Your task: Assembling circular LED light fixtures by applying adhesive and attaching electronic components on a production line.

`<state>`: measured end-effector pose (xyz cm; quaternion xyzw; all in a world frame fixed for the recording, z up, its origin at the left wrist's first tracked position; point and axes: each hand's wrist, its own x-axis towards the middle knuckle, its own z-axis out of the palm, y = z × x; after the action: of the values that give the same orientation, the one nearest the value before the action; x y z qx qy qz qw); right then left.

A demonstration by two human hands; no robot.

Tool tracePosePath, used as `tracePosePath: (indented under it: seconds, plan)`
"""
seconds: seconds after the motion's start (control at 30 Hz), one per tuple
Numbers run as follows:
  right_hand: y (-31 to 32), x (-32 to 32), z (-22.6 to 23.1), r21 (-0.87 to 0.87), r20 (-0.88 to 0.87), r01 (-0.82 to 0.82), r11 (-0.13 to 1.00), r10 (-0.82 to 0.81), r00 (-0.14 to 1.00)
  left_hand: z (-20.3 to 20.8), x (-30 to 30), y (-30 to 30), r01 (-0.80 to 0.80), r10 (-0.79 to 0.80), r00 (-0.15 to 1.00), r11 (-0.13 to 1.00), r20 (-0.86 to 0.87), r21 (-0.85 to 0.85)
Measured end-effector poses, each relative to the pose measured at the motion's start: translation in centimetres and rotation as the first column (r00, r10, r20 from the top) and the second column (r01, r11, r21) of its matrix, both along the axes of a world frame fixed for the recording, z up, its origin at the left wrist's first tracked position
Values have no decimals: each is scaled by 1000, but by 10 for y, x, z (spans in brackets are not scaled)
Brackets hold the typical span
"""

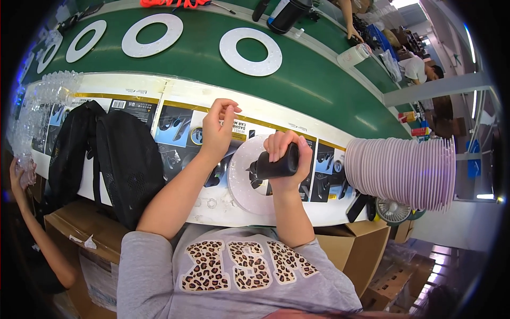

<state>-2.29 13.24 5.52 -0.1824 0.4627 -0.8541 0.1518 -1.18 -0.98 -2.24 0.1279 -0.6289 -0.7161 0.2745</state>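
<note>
My right hand is wrapped round a black, thick-bodied tool whose exact kind I cannot make out. Its narrower dark end points left, over the hole of a white speckled ring lying on the printed sheets in front of me. Beyond the ring's upper left side, my left hand is raised with its fingers curled in together toward the thumb. Whether anything small sits in those fingers is hidden. A tall stack of similar white rings lies to the right of my right hand.
Several white rings, one nearest me, lie on the green conveyor belt beyond the worktop. A black backpack is at the left, near clear bubble wrap and another person's hand. Cardboard boxes and a small fan stand at the right.
</note>
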Motion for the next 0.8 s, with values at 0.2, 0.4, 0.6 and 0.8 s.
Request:
tracePosePath:
  seconds: [0.2, 0.4, 0.6, 0.8]
  plan:
    - [15, -11, -5, -107, 199, 135, 985, -112, 974, 77, 51, -5, 90, -112, 965, 991, -238, -99]
    - [38, -32, -9, -239, 415, 225, 945, -110, 903, 145, 113, 24, 690, -740, 597, 277, 310, -669]
    - [80, -53, -2, -330, 625, 426, 842, -143, 767, 66, 100, 75, 555, -449, 721, -81, 528, -828]
    - [160, -64, -13, -569, 532, 356, 741, 1, 847, 65, 74, 83, 607, -468, 659, -131, 588, -784]
